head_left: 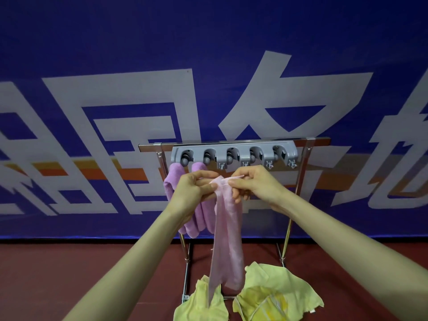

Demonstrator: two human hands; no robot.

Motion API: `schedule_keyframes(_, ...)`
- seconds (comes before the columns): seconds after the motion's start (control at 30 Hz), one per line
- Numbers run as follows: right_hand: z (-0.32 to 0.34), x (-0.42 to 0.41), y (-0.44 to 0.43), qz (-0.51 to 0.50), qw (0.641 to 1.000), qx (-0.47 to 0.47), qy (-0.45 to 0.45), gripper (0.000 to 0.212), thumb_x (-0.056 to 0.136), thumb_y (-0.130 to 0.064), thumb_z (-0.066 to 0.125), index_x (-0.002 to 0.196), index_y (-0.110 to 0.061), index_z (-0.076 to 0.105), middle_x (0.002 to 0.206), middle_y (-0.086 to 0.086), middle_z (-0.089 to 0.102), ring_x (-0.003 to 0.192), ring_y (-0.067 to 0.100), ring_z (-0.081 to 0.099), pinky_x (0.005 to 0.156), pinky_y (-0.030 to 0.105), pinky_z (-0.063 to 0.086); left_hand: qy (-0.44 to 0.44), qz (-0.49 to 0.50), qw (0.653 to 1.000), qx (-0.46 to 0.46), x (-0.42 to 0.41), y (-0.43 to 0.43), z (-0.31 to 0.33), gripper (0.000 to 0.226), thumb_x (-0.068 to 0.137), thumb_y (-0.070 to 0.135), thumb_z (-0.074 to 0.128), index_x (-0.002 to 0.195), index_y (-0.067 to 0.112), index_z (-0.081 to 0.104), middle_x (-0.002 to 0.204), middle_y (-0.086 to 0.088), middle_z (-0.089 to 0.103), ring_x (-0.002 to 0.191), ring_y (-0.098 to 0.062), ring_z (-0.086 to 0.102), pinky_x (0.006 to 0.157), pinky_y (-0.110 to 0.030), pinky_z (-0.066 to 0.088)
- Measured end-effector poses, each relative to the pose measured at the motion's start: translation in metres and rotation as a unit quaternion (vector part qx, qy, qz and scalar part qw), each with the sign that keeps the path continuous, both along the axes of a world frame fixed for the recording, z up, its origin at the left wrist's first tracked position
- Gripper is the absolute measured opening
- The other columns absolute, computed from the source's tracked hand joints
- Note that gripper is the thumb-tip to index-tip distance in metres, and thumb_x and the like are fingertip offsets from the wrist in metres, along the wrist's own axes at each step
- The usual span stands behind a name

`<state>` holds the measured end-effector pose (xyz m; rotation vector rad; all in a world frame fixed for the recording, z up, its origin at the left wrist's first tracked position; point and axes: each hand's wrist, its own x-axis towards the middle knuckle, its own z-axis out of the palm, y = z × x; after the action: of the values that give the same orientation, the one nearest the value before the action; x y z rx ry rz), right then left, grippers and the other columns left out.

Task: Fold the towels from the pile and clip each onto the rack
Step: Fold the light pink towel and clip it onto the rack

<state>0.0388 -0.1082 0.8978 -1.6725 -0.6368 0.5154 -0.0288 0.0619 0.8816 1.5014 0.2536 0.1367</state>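
Observation:
A pale pink towel (228, 239) hangs long and narrow from both my hands, just below the grey clip rack (234, 154). My left hand (194, 191) pinches its top edge on the left side. My right hand (252, 184) pinches the same edge on the right. Two purple towels (172, 181) hang from the rack's two leftmost clips, partly hidden behind my left hand. The three clips to the right hold nothing. Yellow towels (271, 293) lie in a pile on the floor under the rack.
The grey clip rack is mounted on a metal stand (298, 181) with slanted legs. Behind it hangs a blue banner (208, 66) with large white characters. The floor (69, 274) is dark red.

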Motion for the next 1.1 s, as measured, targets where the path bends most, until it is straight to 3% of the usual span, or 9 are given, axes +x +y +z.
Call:
schedule_keyframes(0.17, -0.005, -0.005, 0.013, -0.021, 1.0, -0.003, -0.009, 0.019, 0.087, -0.008, 0.063, 0.09, 0.011, 0.061, 0.057, 0.009, 0.063, 0.045, 0.013, 0.059, 0.044, 0.017, 0.043, -0.027, -0.012, 1.0, -0.007, -0.006, -0.01, 0.005, 0.022, 0.091, 0.0, 0.058, 0.113, -0.003, 0.059, 0.105, -0.021, 0.071, 0.1, -0.029, 0.069, 0.088, -0.035, 0.057)
schedule_keyframes(0.33, -0.013, -0.005, 0.017, -0.071, 0.997, 0.004, -0.032, 0.018, 0.085, -0.011, 0.066, 0.089, 0.004, 0.056, 0.055, 0.011, 0.062, 0.043, 0.016, 0.057, 0.043, 0.02, 0.044, -0.025, -0.024, 0.999, -0.012, -0.009, -0.011, 0.008, 0.024, 0.087, -0.008, 0.056, 0.11, -0.005, 0.061, 0.1, -0.02, 0.072, 0.091, -0.022, 0.07, 0.08, -0.026, 0.058)
schedule_keyframes(0.47, -0.015, -0.005, 0.017, -0.067, 0.997, 0.009, -0.038, 0.017, 0.085, -0.012, 0.066, 0.086, 0.0, 0.055, 0.056, 0.013, 0.063, 0.044, 0.018, 0.057, 0.045, 0.021, 0.044, -0.028, -0.03, 0.998, 0.043, -0.01, -0.01, 0.006, 0.027, 0.085, -0.006, 0.06, 0.11, 0.001, 0.062, 0.098, -0.016, 0.074, 0.089, -0.017, 0.071, 0.077, -0.022, 0.055)
schedule_keyframes(0.63, -0.015, 0.0, 0.01, -0.013, 1.0, 0.007, -0.007, 0.008, 0.088, 0.002, 0.052, 0.083, -0.004, 0.053, 0.058, 0.014, 0.062, 0.047, 0.023, 0.057, 0.047, 0.027, 0.042, -0.032, -0.024, 0.992, 0.121, -0.008, -0.006, 0.01, 0.027, 0.083, -0.011, 0.058, 0.103, 0.006, 0.063, 0.088, -0.009, 0.074, 0.074, -0.005, 0.068, 0.069, -0.014, 0.05)
schedule_keyframes(0.77, -0.023, 0.009, 0.002, 0.033, 0.991, -0.108, -0.067, 0.013, 0.083, -0.001, 0.056, 0.073, -0.008, 0.053, 0.059, 0.007, 0.059, 0.054, 0.015, 0.051, 0.052, 0.026, 0.04, -0.036, -0.024, 0.983, 0.178, -0.006, 0.0, 0.015, 0.033, 0.078, -0.015, 0.055, 0.091, 0.014, 0.062, 0.083, -0.003, 0.074, 0.074, -0.006, 0.067, 0.07, -0.017, 0.05)
schedule_keyframes(0.87, -0.043, 0.02, -0.008, 0.042, 0.943, -0.275, -0.181, 0.024, 0.077, -0.014, 0.062, 0.062, -0.006, 0.047, 0.058, 0.003, 0.046, 0.055, 0.013, 0.038, 0.056, 0.031, 0.029, -0.047, -0.027, 0.981, 0.185, -0.005, 0.002, 0.023, 0.034, 0.077, -0.018, 0.052, 0.087, 0.012, 0.062, 0.076, -0.001, 0.07, 0.066, -0.004, 0.063, 0.066, -0.017, 0.05)
schedule_keyframes(0.93, -0.055, 0.024, -0.016, 0.052, 0.919, -0.338, -0.193, 0.035, 0.078, -0.022, 0.063, 0.056, -0.012, 0.038, 0.057, 0.001, 0.039, 0.054, 0.015, 0.032, 0.055, 0.032, 0.025, -0.053, -0.015, 0.98, 0.19, -0.005, 0.009, 0.028, 0.031, 0.077, -0.017, 0.054, 0.086, 0.011, 0.064, 0.072, -0.001, 0.07, 0.064, -0.006, 0.062, 0.066, -0.018, 0.051)
schedule_keyframes(1.03, -0.066, 0.033, -0.029, 0.038, 0.923, -0.344, -0.171, 0.039, 0.082, -0.028, 0.065, 0.058, -0.011, 0.04, 0.058, 0.002, 0.037, 0.056, 0.015, 0.033, 0.054, 0.032, 0.024, -0.047, 0.006, 0.972, 0.228, -0.006, 0.023, 0.032, 0.027, 0.076, -0.012, 0.057, 0.086, 0.012, 0.066, 0.074, -0.007, 0.07, 0.069, -0.013, 0.06, 0.072, -0.027, 0.051)
schedule_keyframes(1.1, -0.065, 0.038, -0.033, 0.028, 0.93, -0.322, -0.176, 0.04, 0.085, -0.028, 0.064, 0.06, -0.002, 0.045, 0.063, 0.007, 0.041, 0.06, 0.016, 0.038, 0.057, 0.032, 0.027, -0.038, 0.007, 0.962, 0.272, -0.007, 0.028, 0.029, 0.028, 0.075, -0.011, 0.056, 0.087, 0.013, 0.066, 0.076, -0.008, 0.071, 0.068, -0.01, 0.06, 0.071, -0.025, 0.05)
